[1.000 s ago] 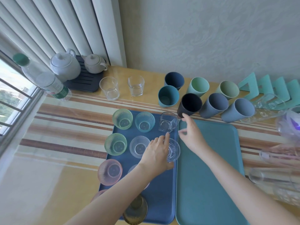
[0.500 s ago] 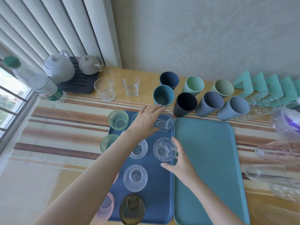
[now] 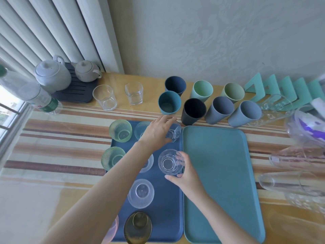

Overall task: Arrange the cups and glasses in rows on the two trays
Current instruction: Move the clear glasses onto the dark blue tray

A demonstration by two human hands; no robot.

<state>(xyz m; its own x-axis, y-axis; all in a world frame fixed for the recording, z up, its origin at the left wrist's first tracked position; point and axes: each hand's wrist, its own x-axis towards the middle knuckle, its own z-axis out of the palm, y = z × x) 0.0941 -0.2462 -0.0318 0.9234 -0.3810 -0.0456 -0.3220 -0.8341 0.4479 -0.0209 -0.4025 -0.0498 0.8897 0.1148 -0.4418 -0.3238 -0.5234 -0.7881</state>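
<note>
Navy blue tray (image 3: 173, 205) is seen beside teal tray (image 3: 228, 182), both on a tablecloth (image 3: 58, 147) striped in cream, brown and orange. On the navy tray, two green pebble-textured glasses (image 3: 120, 130), a light-blue glass (image 3: 141, 131), clear glasses (image 3: 169, 164), an amber glass (image 3: 138, 228) and a pink glass (image 3: 112, 229) are noted. Matte cups are coloured dark navy (image 3: 175, 85), teal (image 3: 169, 104), mint (image 3: 201, 90), sage green (image 3: 233, 92), black (image 3: 194, 110) and slate blue-grey (image 3: 244, 113); white teapots (image 3: 52, 74) are set on a dark ribbed mat (image 3: 79, 92).
</note>
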